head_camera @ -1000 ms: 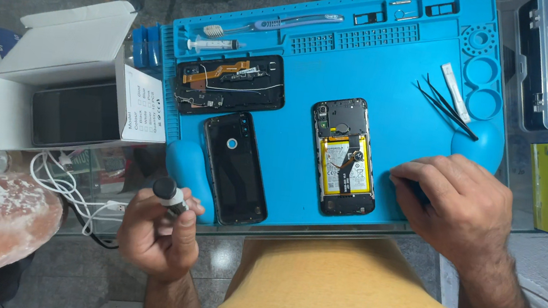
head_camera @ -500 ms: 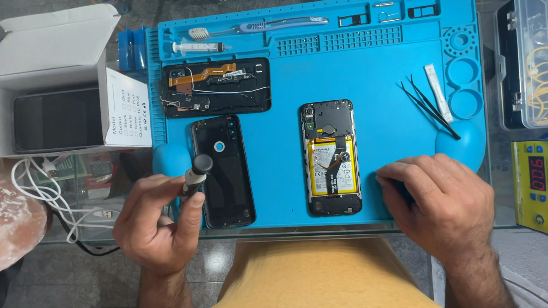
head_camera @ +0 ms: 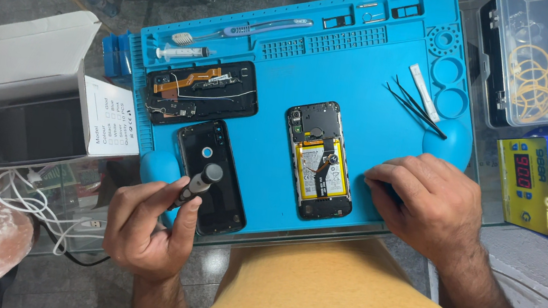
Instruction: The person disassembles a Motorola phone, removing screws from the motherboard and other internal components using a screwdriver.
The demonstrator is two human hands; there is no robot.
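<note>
my left hand (head_camera: 147, 225) is curled around a small dark screwdriver (head_camera: 197, 183), thumb and fingers pinching its handle, the round cap end pointing up and away from me over the black back cover (head_camera: 212, 174) of a phone. that cover lies on the near left part of the blue work mat (head_camera: 367, 75), its near end close to the mat's front edge.

my right hand (head_camera: 428, 204) rests palm down on the near right part of the mat, fingers drawn together and bent, fingertips pressed to the mat just right of the opened phone (head_camera: 318, 159). i cannot tell whether anything is under them. the opened phone lies face down in the middle of the mat, its yellow battery showing, between my two hands.

farther up on the left is a phone frame (head_camera: 201, 91) with an orange ribbon cable across it. beyond that lie a syringe (head_camera: 182, 53) and a toothbrush (head_camera: 240, 31). black tweezers (head_camera: 415, 107) lie on the right side of the mat, well apart from my right hand. off the mat to the left sits an open white box (head_camera: 19, 98), with a white cable (head_camera: 38, 198) near it.
</note>
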